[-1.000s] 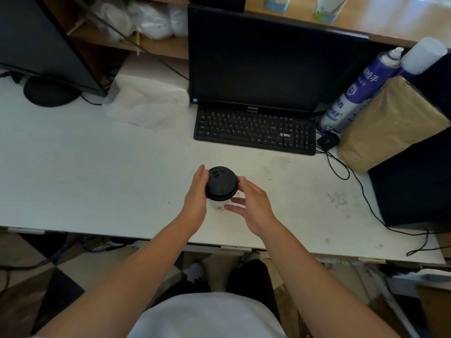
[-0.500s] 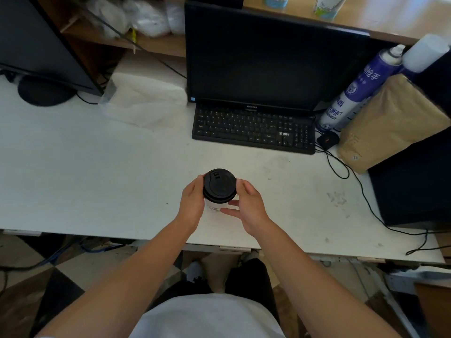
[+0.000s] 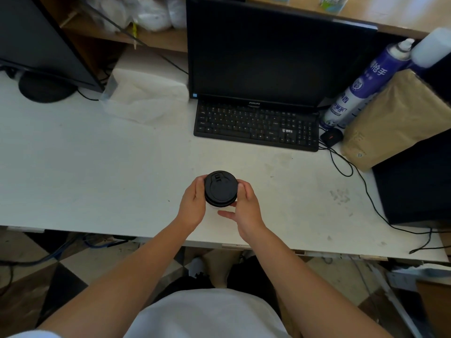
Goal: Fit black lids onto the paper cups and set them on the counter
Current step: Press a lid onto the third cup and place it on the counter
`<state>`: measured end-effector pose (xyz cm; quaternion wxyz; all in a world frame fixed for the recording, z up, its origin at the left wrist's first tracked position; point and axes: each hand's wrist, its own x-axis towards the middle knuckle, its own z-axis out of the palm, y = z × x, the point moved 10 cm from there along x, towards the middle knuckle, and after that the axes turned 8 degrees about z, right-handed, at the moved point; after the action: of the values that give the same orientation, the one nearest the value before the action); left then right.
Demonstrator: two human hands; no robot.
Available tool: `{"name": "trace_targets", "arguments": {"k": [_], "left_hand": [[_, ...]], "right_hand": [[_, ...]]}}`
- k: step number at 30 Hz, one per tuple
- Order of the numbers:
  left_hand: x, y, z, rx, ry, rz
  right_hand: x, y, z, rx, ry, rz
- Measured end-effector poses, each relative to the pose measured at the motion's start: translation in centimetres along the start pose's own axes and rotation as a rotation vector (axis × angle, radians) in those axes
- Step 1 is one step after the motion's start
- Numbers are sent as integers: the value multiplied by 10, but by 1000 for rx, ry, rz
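A round black lid (image 3: 220, 188) covers the top of a paper cup, of which only a sliver of white shows beneath the lid's near edge. My left hand (image 3: 192, 206) wraps the cup's left side with its fingertips at the lid's rim. My right hand (image 3: 245, 207) grips the right side, thumb at the rim and lower fingers curled under. The cup is over the white counter (image 3: 97, 167) near its front edge; whether it touches the surface is hidden.
A black keyboard (image 3: 256, 124) and monitor (image 3: 275, 52) stand behind the cup. A spray can (image 3: 363, 86), a brown paper bag (image 3: 395, 118), a mouse (image 3: 331, 137) and cables (image 3: 366, 189) sit at the right. A tissue pack (image 3: 146, 96) and a second monitor's base (image 3: 45, 87) are at the back left.
Both hands have closed in tighter around the lidded cup and drawn it slightly toward me; the lid now faces the camera more squarely.
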<state>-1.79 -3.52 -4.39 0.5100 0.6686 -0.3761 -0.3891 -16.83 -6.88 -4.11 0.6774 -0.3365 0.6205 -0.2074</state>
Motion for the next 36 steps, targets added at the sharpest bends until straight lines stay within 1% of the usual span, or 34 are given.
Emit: {"name": "trace_targets", "arguments": {"k": [3, 6, 9, 14, 19, 25, 28, 31, 36], "left_hand": [[-3, -5, 1, -57, 53, -72], [-10, -13, -3, -130, 155, -163], [-15, -15, -10, -108, 224, -194], [-17, -18, -23, -23, 248, -226], [-12, -21, -33, 65, 220, -271], [-7, -21, -32, 43, 154, -271], [-7, -14, -29, 36, 121, -242], [-4, -5, -25, -2, 67, -199], [1, 8, -20, 19, -28, -100]], "right_hand": [[1, -2, -7, 87, 6, 28], [4, 0, -14, 132, 14, 34], [4, 3, -12, 143, -10, 21], [7, 0, -12, 110, 9, -4], [11, -3, -5, 60, -34, 20], [14, -6, -1, -82, -19, -15], [12, -10, 1, -141, -8, -58], [9, -11, 4, -129, -4, -59], [6, -10, 2, -111, 36, -48]]}}
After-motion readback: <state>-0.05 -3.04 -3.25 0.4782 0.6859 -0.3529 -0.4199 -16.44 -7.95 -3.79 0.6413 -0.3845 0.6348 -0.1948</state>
